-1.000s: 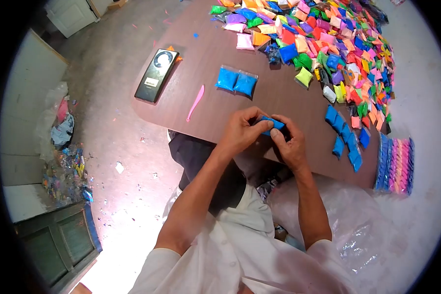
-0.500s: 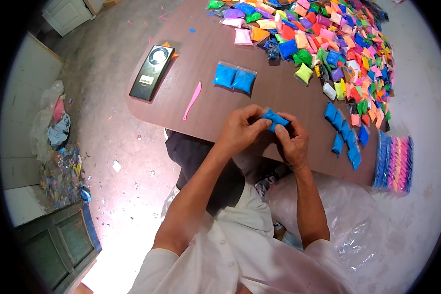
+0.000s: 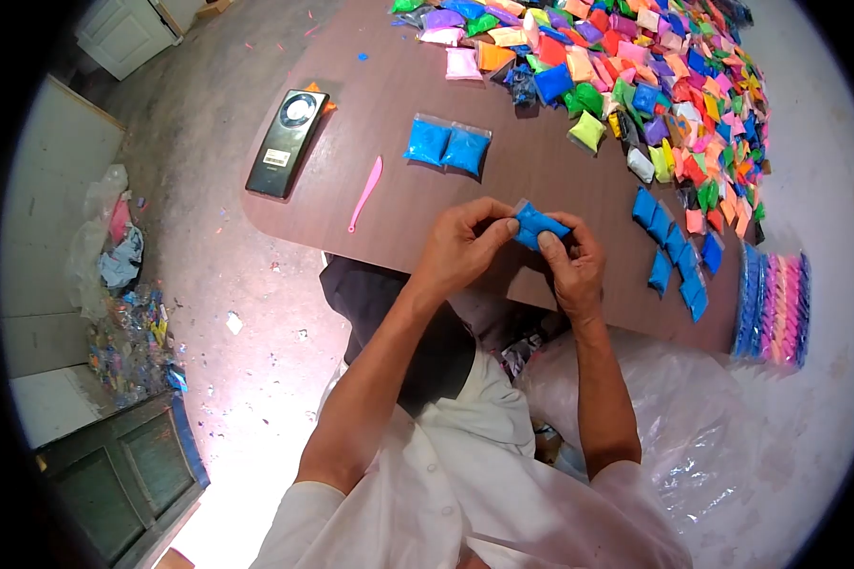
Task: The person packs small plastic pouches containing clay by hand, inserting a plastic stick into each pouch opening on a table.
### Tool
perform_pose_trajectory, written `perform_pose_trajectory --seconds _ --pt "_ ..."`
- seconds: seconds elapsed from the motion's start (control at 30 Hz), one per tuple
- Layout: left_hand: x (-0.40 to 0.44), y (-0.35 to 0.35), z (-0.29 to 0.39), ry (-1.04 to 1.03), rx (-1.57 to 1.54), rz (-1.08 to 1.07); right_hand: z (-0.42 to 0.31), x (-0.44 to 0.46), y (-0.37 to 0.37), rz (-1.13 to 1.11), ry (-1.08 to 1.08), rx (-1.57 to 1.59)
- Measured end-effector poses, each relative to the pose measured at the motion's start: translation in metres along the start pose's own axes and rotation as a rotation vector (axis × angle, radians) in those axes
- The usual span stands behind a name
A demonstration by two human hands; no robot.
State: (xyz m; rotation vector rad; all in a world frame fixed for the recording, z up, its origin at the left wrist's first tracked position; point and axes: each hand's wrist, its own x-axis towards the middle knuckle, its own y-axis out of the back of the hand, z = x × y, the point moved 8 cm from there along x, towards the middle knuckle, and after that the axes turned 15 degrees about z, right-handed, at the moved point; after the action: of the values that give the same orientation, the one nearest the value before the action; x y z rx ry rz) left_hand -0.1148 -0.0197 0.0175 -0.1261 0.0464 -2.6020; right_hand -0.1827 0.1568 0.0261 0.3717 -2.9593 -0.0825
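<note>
Over the near edge of the brown table, my left hand pinches the left side of a blue packet. The thumb and fingers of my right hand grip its right side. Beyond my hands lie two joined blue packets in clear film. A pink plastic knife rests to the left of them. Several blue packets lie in slanting rows to the right of my right hand.
A dark phone-like device lies at the table's left. A large heap of coloured packets covers the far right. Bundled blue and pink strips sit at the right edge. Clear plastic sheeting hangs below the table edge.
The blue packet has come further into view between my fingers, and its flat film edge now shows. My right hand has shifted slightly right. The view has moved a little.
</note>
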Motion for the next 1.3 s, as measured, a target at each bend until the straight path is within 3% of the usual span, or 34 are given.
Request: perform_pose_trajectory --seconds 0.3,0.37,0.43,0.73,0.87,1.07,1.3 --pt "-0.002 -0.001 0.006 0.063 -0.005 -0.008 0.002 -0.001 0.0 -0.001 -0.019 0.004" --pt "-0.004 -0.003 0.014 0.137 -0.152 0.034 0.008 0.0 0.002 0.007 -0.029 0.039" --pt "-0.002 -0.001 0.005 0.13 -0.114 0.012 0.001 0.001 0.0 -0.044 0.106 -0.046" --pt "0.002 0.002 -0.005 0.066 -0.099 -0.014 -0.008 -0.003 -0.009 -0.086 -0.005 -0.099" --pt "-0.003 -0.002 0.01 0.182 -0.122 -0.029 0.001 -0.002 -0.005 -0.064 0.021 -0.045" --pt "-0.001 -0.006 -0.006 0.128 -0.071 -0.115 -0.011 -0.002 -0.008 -0.085 0.09 -0.086" --pt "0.0 -0.001 -0.006 0.117 -0.138 -0.038 -0.009 -0.001 -0.01 -0.109 0.014 -0.104"
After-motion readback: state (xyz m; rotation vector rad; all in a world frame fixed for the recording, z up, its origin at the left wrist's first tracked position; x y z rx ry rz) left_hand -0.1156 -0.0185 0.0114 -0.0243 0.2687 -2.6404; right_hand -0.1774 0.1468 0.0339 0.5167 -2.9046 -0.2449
